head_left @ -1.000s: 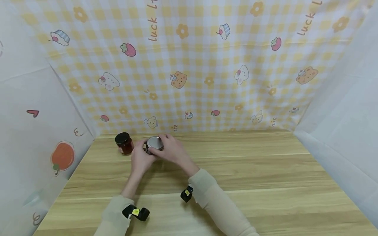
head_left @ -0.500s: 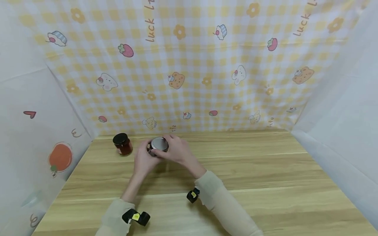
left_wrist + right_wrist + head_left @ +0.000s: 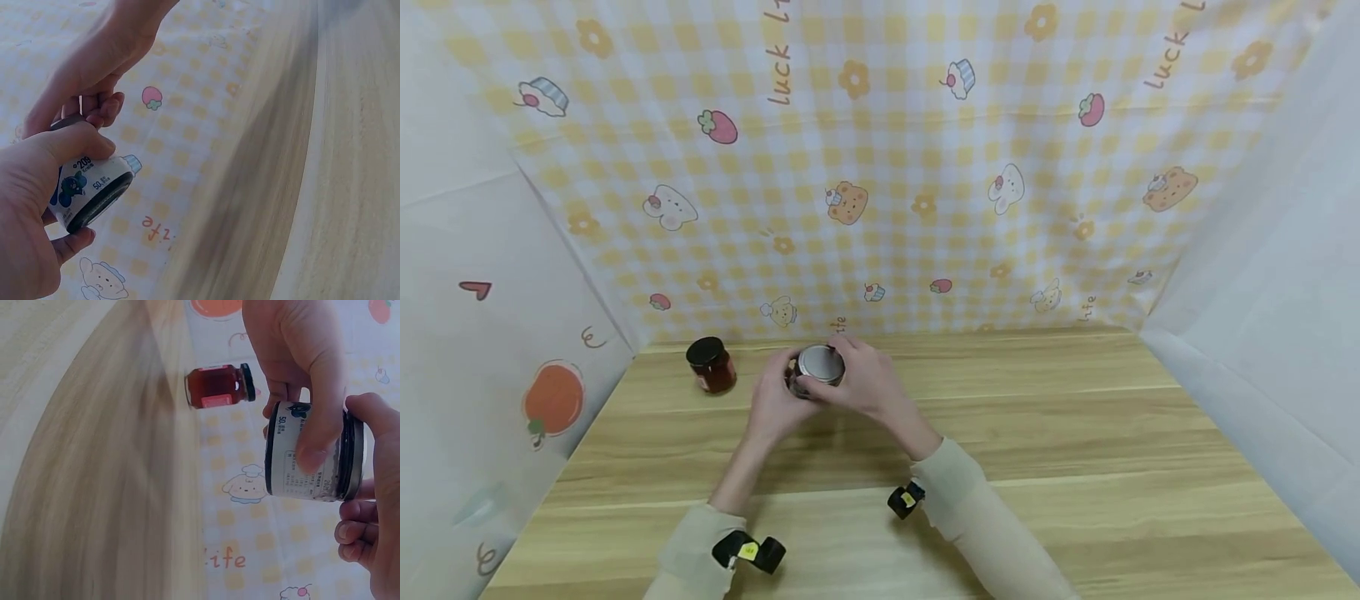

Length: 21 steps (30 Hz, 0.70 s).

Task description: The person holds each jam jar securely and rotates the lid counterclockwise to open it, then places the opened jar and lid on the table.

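My left hand (image 3: 777,407) grips the body of a jar (image 3: 94,187) with a white label and a blueberry picture. Its thumb (image 3: 315,447) lies across the label. My right hand (image 3: 872,383) holds the jar's round silver-topped lid (image 3: 822,363), fingers and thumb around the rim. The jar stands upright between the hands, lid up, and in the wrist views the patterned cloth shows between its base and the tabletop. Fingers cover much of its sides. To the left, a second jar (image 3: 713,371) with a black lid and dark red contents stands apart from both hands.
The wooden table (image 3: 1037,417) runs back to a yellow checked cloth wall (image 3: 910,167). White sheets (image 3: 1262,250) hang at both sides. Each sleeve carries a black wrist camera (image 3: 906,500).
Both hands have moved right with the labelled jar between them, widening the gap to the red jar. The red jar stays in place, and the hold is much the same.
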### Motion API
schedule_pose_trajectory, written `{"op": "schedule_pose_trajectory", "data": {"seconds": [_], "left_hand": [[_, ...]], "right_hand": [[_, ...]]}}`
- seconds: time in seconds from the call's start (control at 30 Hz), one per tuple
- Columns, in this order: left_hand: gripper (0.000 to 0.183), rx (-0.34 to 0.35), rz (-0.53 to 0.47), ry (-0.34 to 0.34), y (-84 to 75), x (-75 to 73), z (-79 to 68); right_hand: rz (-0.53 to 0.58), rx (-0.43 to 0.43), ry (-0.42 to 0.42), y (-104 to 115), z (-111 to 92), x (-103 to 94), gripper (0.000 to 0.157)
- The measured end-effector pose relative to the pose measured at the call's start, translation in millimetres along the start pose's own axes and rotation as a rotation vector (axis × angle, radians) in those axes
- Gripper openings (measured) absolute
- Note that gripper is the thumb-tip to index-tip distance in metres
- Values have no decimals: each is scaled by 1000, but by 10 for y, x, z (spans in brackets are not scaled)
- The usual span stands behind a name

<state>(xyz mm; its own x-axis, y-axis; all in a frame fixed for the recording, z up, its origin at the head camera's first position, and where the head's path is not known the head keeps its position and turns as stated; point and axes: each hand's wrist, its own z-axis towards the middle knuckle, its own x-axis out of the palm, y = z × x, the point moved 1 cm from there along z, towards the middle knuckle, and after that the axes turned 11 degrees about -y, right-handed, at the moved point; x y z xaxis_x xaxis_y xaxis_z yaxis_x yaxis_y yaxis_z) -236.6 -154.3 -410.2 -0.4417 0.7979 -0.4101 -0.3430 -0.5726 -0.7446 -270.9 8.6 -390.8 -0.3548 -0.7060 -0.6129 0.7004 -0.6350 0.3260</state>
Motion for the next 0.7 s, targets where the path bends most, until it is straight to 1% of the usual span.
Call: {"op": "schedule_pose_trajectory", "data": {"seconds": [0.13,0.3,0.47,0.57,0.7], "left_hand": [[68,41,-40,13,-43,32,-3],[67,63,-58,11,-88,81,-18],[69,44,-75,25,-164,114,-25],[70,31,-95,35,-212,121,-35],[69,37,-108,44,-269,136,-41]], "right_hand": [[24,-51,-69,-32,-43,-56,56],[32,-66,-116,-52,-85,-112,52],[13,-66,-161,-61,-96,-199,50],[20,-63,-176,-66,-105,-236,50],[36,-44,-190,-65,-126,-284,49]]}}
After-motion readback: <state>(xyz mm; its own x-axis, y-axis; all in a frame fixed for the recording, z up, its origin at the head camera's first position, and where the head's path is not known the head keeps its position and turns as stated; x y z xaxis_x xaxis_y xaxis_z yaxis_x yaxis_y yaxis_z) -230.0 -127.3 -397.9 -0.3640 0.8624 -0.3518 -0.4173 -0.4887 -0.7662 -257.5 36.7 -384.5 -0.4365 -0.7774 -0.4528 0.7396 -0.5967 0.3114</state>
